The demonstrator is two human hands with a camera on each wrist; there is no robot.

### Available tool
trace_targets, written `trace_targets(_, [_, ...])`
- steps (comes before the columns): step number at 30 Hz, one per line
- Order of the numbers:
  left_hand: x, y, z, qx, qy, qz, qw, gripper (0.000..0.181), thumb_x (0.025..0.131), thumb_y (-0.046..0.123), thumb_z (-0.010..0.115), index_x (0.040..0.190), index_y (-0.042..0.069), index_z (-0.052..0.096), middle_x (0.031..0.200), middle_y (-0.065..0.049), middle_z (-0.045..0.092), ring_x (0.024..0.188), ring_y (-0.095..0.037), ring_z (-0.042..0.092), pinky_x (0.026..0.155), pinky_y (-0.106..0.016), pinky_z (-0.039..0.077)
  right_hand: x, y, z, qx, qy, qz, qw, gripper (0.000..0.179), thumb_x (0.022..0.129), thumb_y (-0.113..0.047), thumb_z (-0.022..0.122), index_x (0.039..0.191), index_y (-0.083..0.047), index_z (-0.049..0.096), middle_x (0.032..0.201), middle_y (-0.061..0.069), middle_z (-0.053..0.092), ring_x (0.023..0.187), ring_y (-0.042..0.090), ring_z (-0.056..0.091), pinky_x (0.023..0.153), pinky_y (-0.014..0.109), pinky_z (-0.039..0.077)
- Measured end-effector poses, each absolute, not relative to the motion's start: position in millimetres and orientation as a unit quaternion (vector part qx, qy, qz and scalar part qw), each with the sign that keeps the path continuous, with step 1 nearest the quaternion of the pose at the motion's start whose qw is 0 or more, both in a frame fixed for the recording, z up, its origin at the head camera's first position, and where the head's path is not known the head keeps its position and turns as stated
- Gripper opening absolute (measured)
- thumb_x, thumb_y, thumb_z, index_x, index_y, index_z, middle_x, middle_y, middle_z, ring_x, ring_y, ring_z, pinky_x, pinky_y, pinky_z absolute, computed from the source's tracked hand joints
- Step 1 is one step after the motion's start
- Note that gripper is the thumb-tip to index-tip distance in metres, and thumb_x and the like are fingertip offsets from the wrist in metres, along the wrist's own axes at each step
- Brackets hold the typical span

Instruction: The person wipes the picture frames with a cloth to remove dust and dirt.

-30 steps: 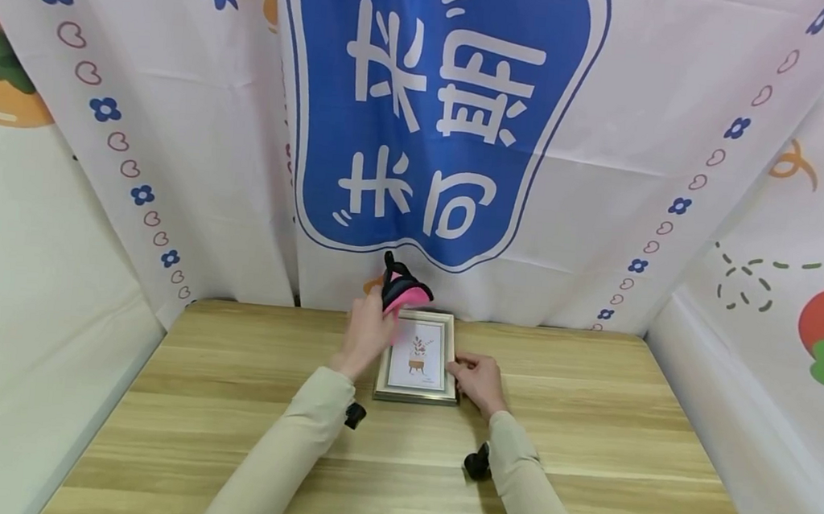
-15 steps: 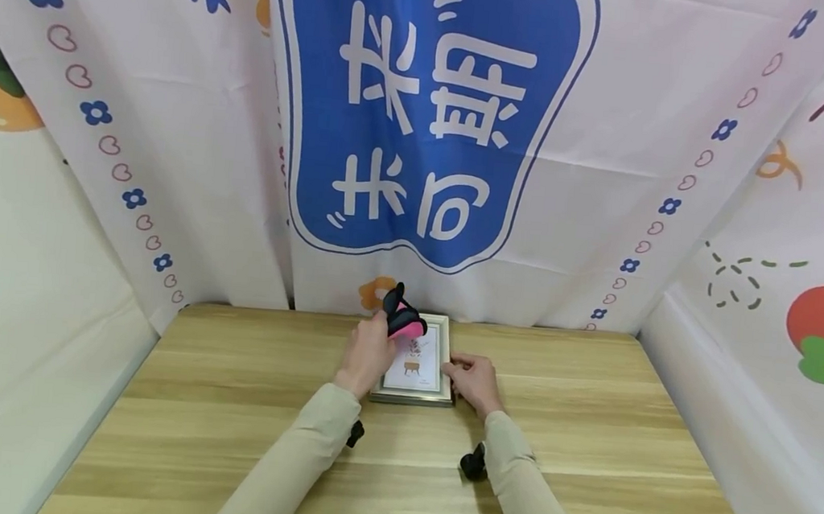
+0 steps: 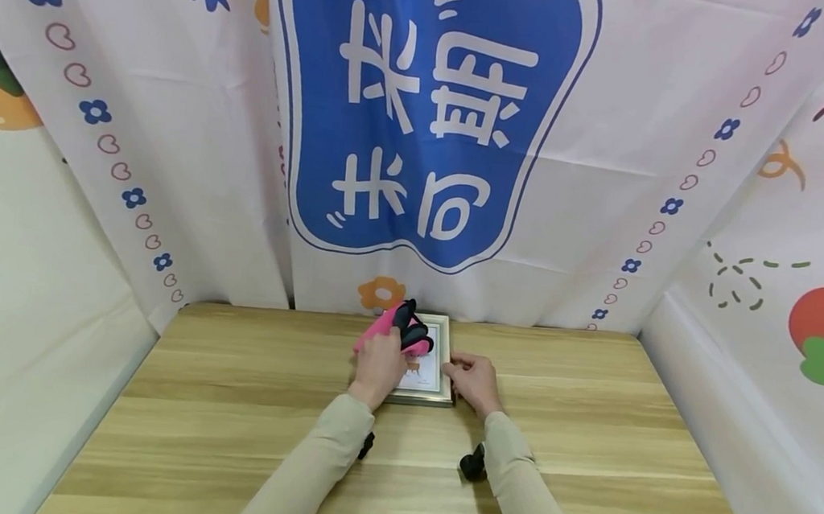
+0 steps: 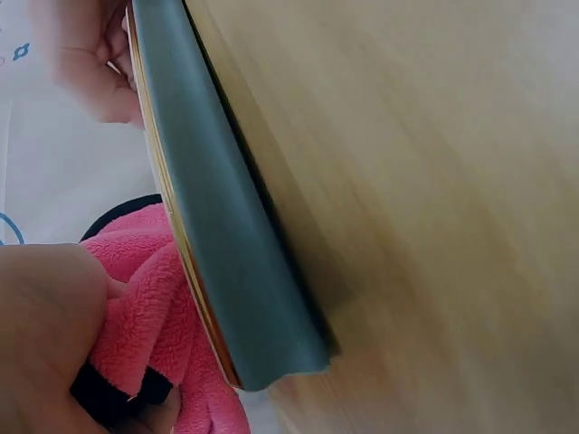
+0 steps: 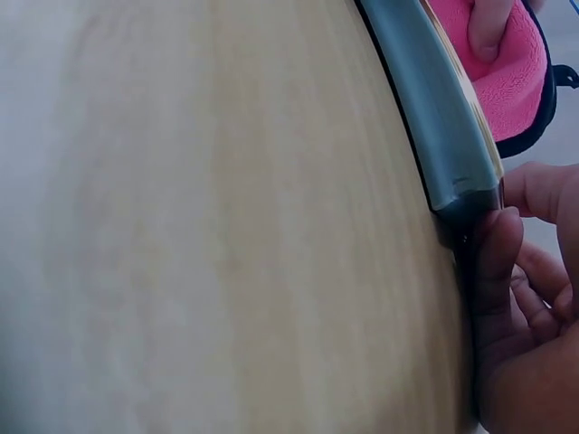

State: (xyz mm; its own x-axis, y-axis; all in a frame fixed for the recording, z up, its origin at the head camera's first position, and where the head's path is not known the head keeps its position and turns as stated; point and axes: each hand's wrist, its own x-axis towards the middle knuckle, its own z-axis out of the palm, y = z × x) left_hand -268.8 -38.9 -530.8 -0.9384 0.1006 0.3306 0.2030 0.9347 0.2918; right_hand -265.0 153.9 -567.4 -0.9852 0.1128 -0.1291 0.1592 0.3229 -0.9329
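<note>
A picture frame (image 3: 438,388) with a pale, gilt-edged border lies picture up at the back of the table. My left hand (image 3: 380,369) grips a pink cleaning cloth (image 3: 377,327) with dark edging and a dark back, bunched over the frame's upper left part. The cloth hides much of the printed plant picture. At the frame's right edge my right hand (image 3: 476,381) holds it between thumb and fingers, as the right wrist view shows with the thumb at the frame's corner (image 5: 461,194). In the left wrist view, pink pile (image 4: 149,298) hangs against the frame's greenish side (image 4: 226,226).
The frame lies on a wood-grain table (image 3: 223,436), close to its back edge. Behind it hangs a white curtain (image 3: 565,245) with a blue printed sign (image 3: 414,233). White printed sheets (image 3: 738,355) stand at both sides.
My left hand has lowered the cloth onto the frame and shifted right; part of the pink cloth now spreads out to the left. My right hand keeps its place at the frame's edge.
</note>
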Motion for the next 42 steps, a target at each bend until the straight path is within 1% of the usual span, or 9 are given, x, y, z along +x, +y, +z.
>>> trace_targets(3, [-268,-35,-534,-0.077,-0.971,-0.162,0.161,0.032,0.086,0.022,0.088,0.101,0.0,0.069,0.074,-0.018,0.069,0.059,-0.033,0.068,0.047,-0.04,0.053,-265,154,-567,0.082,0.814,-0.575,0.018,0.04,0.092,-0.013,0.078,0.13,-0.002,0.076,0.073,0.001,0.07,0.054,0.009,0.057,0.051,0.024,0.046])
trace_targets(6, [-266,-30,-536,-0.078,-0.971,-0.156,0.162,0.039,0.086,0.028,0.089,0.104,0.001,0.069,0.073,-0.017,0.069,0.058,-0.031,0.068,0.045,-0.038,0.052,-265,154,-567,0.075,0.816,-0.573,0.012,0.039,0.091,-0.012,0.078,0.129,-0.001,0.076,0.073,0.0,0.07,0.053,0.008,0.056,0.05,0.023,0.045])
trace_targets(11, [-268,-21,-536,-0.074,-0.971,-0.155,0.165,0.038,0.088,0.028,0.087,0.107,0.0,0.069,0.074,-0.017,0.07,0.059,-0.032,0.07,0.045,-0.039,0.053,-268,156,-567,0.075,0.824,-0.562,-0.001,0.036,0.092,-0.012,0.077,0.127,-0.002,0.077,0.076,0.0,0.072,0.053,0.008,0.057,0.051,0.023,0.045])
trace_targets(16, [-267,-15,-538,-0.07,-0.971,-0.167,0.159,0.031,0.091,0.02,0.084,0.107,-0.001,0.069,0.077,-0.019,0.071,0.062,-0.033,0.071,0.048,-0.04,0.055,-268,155,-568,0.073,0.821,-0.567,0.005,0.037,0.092,-0.014,0.078,0.127,-0.002,0.078,0.075,0.0,0.072,0.053,0.009,0.058,0.051,0.024,0.045])
trace_targets(19, [-265,-13,-540,-0.077,-0.97,-0.169,0.159,0.026,0.089,0.015,0.082,0.105,-0.002,0.068,0.077,-0.019,0.071,0.062,-0.033,0.07,0.049,-0.04,0.053,-267,155,-570,0.079,0.818,-0.569,0.009,0.037,0.091,-0.014,0.079,0.126,-0.003,0.078,0.072,0.0,0.07,0.052,0.009,0.058,0.051,0.024,0.045])
trace_targets(26, [-262,-7,-542,-0.091,-0.965,-0.17,0.179,0.026,0.087,0.016,0.083,0.1,0.0,0.067,0.073,-0.016,0.07,0.061,-0.032,0.071,0.048,-0.043,0.051,-267,155,-572,0.07,0.821,-0.567,0.003,0.036,0.092,-0.015,0.078,0.126,-0.002,0.078,0.068,-0.001,0.069,0.051,0.009,0.057,0.05,0.025,0.043])
trace_targets(35, [-260,8,-541,-0.089,-0.963,-0.184,0.173,0.026,0.091,0.021,0.081,0.1,0.001,0.068,0.077,-0.02,0.072,0.063,-0.035,0.072,0.041,-0.044,0.046,-268,156,-575,0.067,0.828,-0.556,-0.004,0.028,0.092,-0.015,0.075,0.118,-0.006,0.082,0.063,-0.003,0.067,0.05,0.01,0.058,0.049,0.025,0.043])
trace_targets(38, [-260,12,-541,-0.091,-0.962,-0.188,0.174,0.025,0.091,0.02,0.081,0.1,0.001,0.068,0.077,-0.019,0.071,0.066,-0.035,0.073,0.045,-0.046,0.051,-268,156,-575,0.062,0.831,-0.553,-0.011,0.021,0.092,-0.014,0.075,0.11,-0.006,0.083,0.061,-0.003,0.067,0.049,0.01,0.058,0.049,0.025,0.043])
trace_targets(42, [-260,17,-543,-0.087,-0.953,-0.234,0.168,0.021,0.09,0.014,0.08,0.1,0.0,0.067,0.08,-0.022,0.072,0.071,-0.039,0.074,0.053,-0.05,0.057,-268,156,-574,0.058,0.834,-0.549,-0.014,0.01,0.092,-0.015,0.074,0.092,-0.009,0.082,0.056,-0.004,0.064,0.049,0.01,0.057,0.049,0.025,0.043])
